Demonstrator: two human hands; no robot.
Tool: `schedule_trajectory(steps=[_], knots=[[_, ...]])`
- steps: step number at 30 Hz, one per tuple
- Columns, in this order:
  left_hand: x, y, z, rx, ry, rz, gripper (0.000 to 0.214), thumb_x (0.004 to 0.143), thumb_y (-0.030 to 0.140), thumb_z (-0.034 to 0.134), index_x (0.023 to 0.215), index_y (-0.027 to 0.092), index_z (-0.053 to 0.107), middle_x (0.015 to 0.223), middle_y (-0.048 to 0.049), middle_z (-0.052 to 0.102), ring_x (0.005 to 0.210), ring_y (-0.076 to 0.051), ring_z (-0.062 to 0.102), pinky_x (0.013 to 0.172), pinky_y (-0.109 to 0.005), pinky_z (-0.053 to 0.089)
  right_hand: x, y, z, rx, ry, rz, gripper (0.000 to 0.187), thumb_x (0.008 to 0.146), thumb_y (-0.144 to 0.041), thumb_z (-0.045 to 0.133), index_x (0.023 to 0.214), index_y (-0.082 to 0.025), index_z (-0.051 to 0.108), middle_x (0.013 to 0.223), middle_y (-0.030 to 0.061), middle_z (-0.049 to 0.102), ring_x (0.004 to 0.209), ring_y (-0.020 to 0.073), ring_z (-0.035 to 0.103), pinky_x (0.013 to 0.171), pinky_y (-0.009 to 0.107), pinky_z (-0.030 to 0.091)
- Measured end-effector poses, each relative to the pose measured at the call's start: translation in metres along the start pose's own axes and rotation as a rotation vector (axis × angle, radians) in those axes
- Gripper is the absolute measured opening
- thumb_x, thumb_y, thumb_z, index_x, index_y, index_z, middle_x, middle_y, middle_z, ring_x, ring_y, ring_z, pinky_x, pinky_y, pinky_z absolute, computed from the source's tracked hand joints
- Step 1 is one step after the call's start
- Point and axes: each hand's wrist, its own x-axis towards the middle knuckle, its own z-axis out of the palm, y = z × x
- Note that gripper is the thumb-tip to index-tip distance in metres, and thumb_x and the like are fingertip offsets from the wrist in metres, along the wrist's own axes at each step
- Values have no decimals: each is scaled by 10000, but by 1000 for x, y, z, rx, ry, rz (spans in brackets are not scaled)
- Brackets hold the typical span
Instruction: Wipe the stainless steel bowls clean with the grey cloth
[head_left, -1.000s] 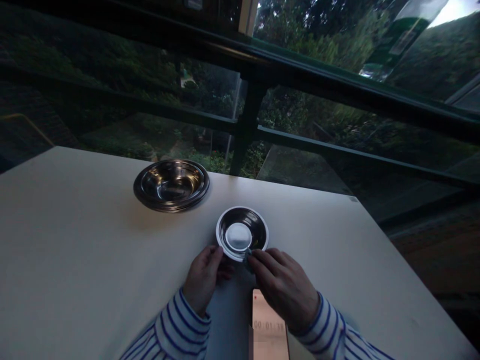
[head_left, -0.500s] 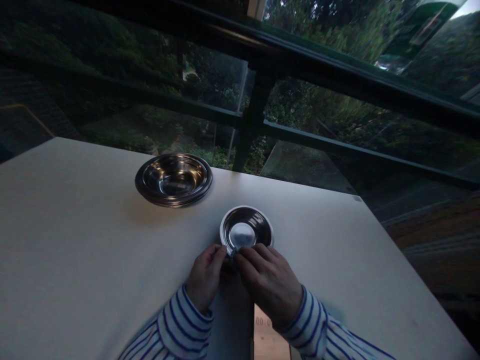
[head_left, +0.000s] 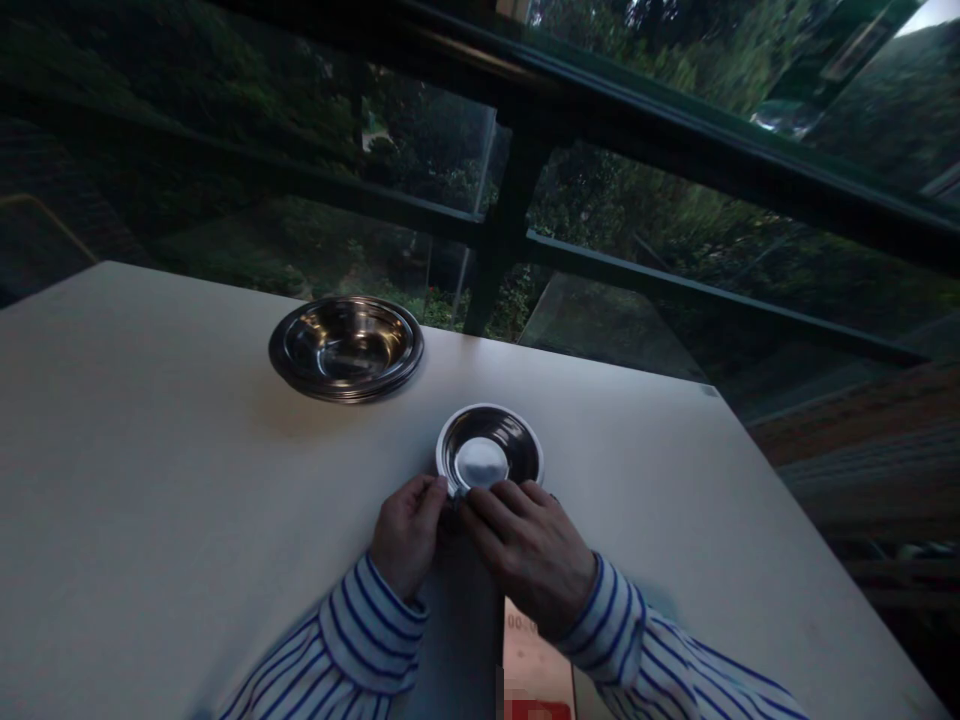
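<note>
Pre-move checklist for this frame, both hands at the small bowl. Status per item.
1. Left hand at the near rim of the small bowl: ok.
2. Right hand at the same rim: ok.
3. Firm grip on the rim: cannot tell, the fingers hide the contact.
4. Small bowl sitting on the table: ok, it looks level.
5. Stacked bowls apart from the small bowl, farther back and left: ok.
6. Phone clear of the arms: not ok, it lies under the right wrist.

Right hand (head_left: 529,560): shifted left along the near rim of the small bowl (head_left: 491,448); its fingers (head_left: 480,507) now meet the left hand (head_left: 409,532).
Phone (head_left: 529,655): more covered by the wrist.
</note>
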Motion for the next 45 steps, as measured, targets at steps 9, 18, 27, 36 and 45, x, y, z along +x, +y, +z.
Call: schedule_trajectory(steps=[9, 18, 27, 36, 45], knots=[[0, -2, 1, 5, -23, -16, 230, 680, 375, 552, 608, 156, 563, 444, 44, 513, 406, -94, 459, 408, -207, 353, -2, 3, 0, 23, -39, 15, 155, 843, -208, 435, 942, -165, 546, 851, 61, 565, 722, 180, 433, 578, 321, 281], [0, -2, 2, 5, -2, -37, 267, 698, 402, 514, 606, 153, 539, 469, 21, 566, 392, -90, 480, 387, -197, 359, -11, 7, -5, 22, -117, 66, 166, 809, -173, 487, 966, -172, 542, 870, 43, 573, 755, 180, 442, 592, 317, 280], [-1, 0, 2, 17, 24, -32, 263, 690, 404, 514, 613, 153, 521, 459, 23, 563, 385, -89, 488, 365, -188, 357, -26, 6, 4, -61, -23, 66, 226, 830, -164, 442, 1033, -135, 537, 977, 81, 576, 778, 194, 462, 601, 333, 300], [-1, -1, 2, 22, 53, -44, 266, 682, 416, 525, 635, 154, 522, 454, 26, 562, 372, -83, 474, 355, -181, 352, -34, 2, 5, -70, 34, 62, 267, 853, -168, 392, 1069, -113, 539, 1036, 100, 575, 814, 203, 475, 610, 337, 326], [-3, 1, 3, 49, 62, -40, 250, 697, 399, 501, 637, 157, 517, 453, 28, 559, 383, -90, 481, 359, -188, 365, -32, -2, 10, -88, 66, 106, 280, 848, -170, 402, 1083, -99, 538, 1048, 101, 574, 816, 207, 473, 616, 341, 346]])
